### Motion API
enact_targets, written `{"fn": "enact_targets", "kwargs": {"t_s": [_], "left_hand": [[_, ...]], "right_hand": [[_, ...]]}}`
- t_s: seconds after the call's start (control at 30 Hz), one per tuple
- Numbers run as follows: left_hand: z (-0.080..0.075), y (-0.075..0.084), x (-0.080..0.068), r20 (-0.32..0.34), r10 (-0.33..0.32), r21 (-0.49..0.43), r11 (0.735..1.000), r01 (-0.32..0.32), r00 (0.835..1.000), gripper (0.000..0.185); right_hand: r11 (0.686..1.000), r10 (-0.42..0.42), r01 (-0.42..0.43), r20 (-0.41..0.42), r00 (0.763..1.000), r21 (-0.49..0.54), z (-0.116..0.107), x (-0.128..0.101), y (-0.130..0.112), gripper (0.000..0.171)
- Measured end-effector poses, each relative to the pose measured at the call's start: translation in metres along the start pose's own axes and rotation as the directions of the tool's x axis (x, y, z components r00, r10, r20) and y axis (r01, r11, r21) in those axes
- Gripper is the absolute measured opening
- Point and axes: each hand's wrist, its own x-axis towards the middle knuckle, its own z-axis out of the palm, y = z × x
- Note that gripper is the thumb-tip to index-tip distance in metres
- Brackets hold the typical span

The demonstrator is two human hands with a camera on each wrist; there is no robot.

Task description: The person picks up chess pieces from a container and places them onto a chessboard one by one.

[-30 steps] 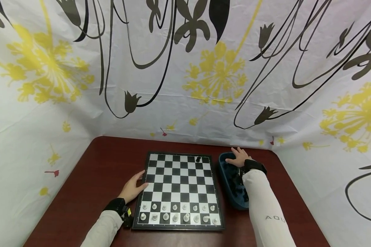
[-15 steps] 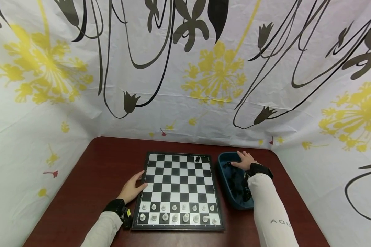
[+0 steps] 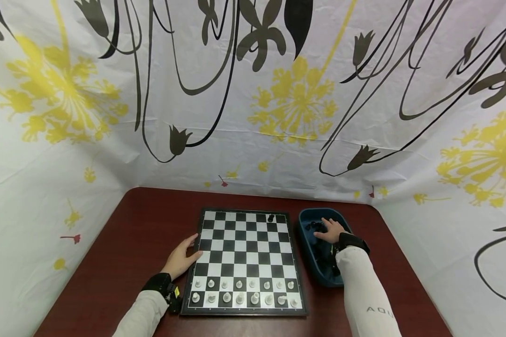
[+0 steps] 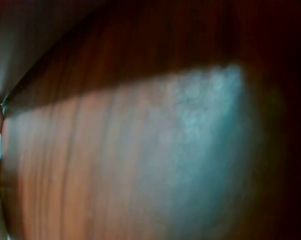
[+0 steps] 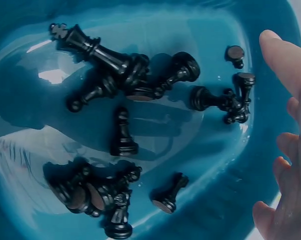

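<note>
A black-and-white chessboard (image 3: 240, 243) lies on the table, with two rows of white chess pieces (image 3: 255, 297) along its near edge. One black chess piece (image 3: 271, 218) is on its far row. My left hand (image 3: 180, 260) rests at the board's left edge, thumb over the top and fingers along the side. To the right, my right hand (image 3: 332, 231) is over the far part of a blue tray (image 3: 308, 255), fingers spread. Several black chess pieces lie loose in the tray, among them a king (image 5: 108, 56). In the right wrist view nothing shows between that hand's fingers (image 5: 280, 57).
The dark red table (image 3: 152, 220) is walled at the back and sides by a white sheet (image 3: 219, 164) with flower prints. A black device (image 3: 174, 302) is on the left wrist, close to the board's near left corner.
My right hand has moved from the tray's far rim a little nearer and right, staying over the tray. My left hand and the pieces on the board keep their places.
</note>
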Motion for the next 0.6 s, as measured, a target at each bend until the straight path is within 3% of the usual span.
{"fn": "enact_targets", "kwargs": {"t_s": [0.1,0.17,0.3,0.4,0.5,0.6], "left_hand": [[-0.001,0.0,-0.001,0.001,-0.002,-0.001,1.0,0.002,1.0,0.065],[-0.001,0.0,-0.001,0.001,-0.006,-0.003,1.0,0.006,1.0,0.065],[-0.002,0.001,-0.001,0.001,-0.01,0.002,1.0,0.01,1.0,0.065],[-0.002,0.001,-0.001,0.001,-0.013,0.001,1.0,0.013,1.0,0.065],[-0.002,0.003,-0.001,0.004,-0.018,-0.003,1.0,0.018,1.0,0.065],[-0.001,0.004,-0.001,0.004,-0.018,-0.001,1.0,0.018,1.0,0.065]], "right_hand": [[0.998,-0.057,0.056,0.004,0.998,0.023,-0.02,-0.03,-0.041,0.078],[0.998,-0.064,0.064,0.024,0.998,0.006,-0.024,-0.038,-0.053,0.082],[0.999,-0.029,0.031,0.038,0.999,-0.044,-0.009,-0.028,-0.04,0.085],[0.999,-0.01,0.011,0.004,1.0,-0.037,0.011,-0.014,-0.018,0.085],[0.999,0.022,-0.022,-0.008,1.0,-0.03,0.022,-0.011,-0.012,0.088],[0.998,0.057,-0.056,0.014,0.998,-0.03,0.022,-0.015,-0.021,0.087]]}}
